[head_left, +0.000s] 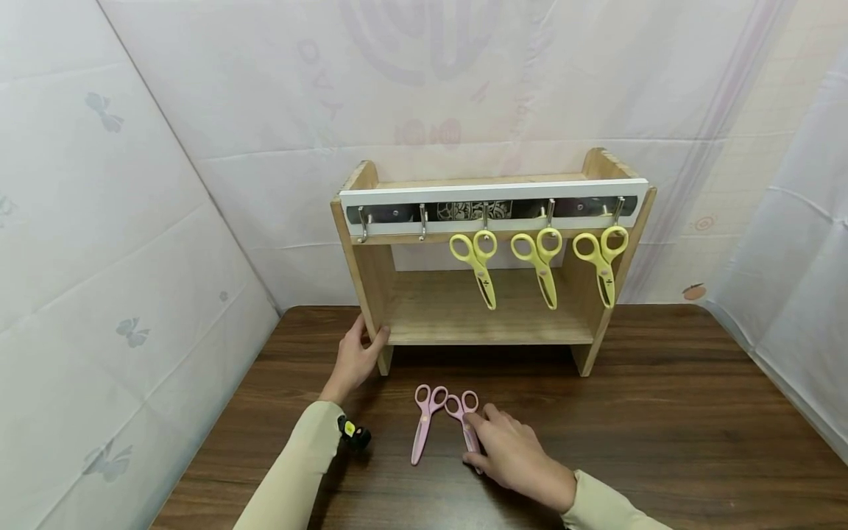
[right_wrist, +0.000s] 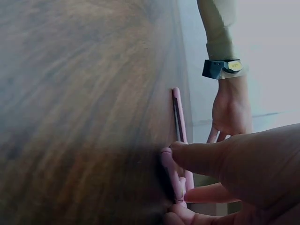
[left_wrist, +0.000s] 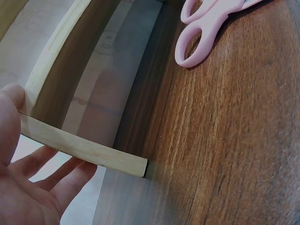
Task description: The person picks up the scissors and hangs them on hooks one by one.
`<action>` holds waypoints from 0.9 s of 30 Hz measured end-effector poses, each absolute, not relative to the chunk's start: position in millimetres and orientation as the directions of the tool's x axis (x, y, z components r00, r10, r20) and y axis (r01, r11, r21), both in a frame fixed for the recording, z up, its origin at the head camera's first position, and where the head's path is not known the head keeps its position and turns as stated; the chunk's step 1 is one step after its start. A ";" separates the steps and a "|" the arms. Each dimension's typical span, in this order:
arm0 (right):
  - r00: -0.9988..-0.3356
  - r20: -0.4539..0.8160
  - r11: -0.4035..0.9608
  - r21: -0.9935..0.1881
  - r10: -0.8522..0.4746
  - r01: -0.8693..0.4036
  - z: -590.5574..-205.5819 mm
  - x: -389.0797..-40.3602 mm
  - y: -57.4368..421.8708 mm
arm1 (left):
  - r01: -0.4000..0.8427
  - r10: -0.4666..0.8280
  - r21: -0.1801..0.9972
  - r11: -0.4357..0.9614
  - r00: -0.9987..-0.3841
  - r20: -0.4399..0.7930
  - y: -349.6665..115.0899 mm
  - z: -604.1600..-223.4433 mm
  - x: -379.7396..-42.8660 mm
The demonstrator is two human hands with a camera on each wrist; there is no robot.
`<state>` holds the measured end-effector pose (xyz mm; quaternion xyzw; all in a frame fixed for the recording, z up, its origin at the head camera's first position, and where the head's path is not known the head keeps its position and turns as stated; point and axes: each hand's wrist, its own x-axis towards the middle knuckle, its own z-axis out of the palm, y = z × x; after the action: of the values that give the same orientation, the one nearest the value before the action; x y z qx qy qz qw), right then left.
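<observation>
A wooden shelf stands on the table. My left hand grips its left side panel low down, thumb on the inner side and fingers on the outer. In front of the shelf lie two pairs of pink scissors, blades toward me. My right hand pinches the right pair of pink scissors between thumb and fingers, along the blades. In the right wrist view its thumb is at the blade end, close over the table. The left pair of pink scissors lies beside it, untouched.
A white hook rail runs along the shelf's top front. Yellow scissors hang from its three right hooks; the two left hooks carry nothing. The dark wooden table meets patterned cloth walls behind and at the sides.
</observation>
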<state>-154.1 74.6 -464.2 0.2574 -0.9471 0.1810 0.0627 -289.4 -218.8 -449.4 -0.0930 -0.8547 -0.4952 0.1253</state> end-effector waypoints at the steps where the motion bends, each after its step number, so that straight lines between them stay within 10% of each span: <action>1: -0.856 0.222 0.801 -0.303 -0.467 -0.516 -465.5 -153.8 74.7 | 0.284 0.035 0.822 0.494 -0.951 0.307 -218.9 -449.6 -289.7; 27: -0.815 0.218 0.756 -0.303 -0.537 -0.579 -463.3 -148.9 101.4 | 0.276 0.033 0.818 0.505 -0.953 0.301 -218.3 -447.7 -288.4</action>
<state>-148.9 101.4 -463.3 0.2984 -0.9353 0.1810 0.0588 -288.4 -218.3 -447.7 -0.0901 -0.8585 -0.4895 0.1239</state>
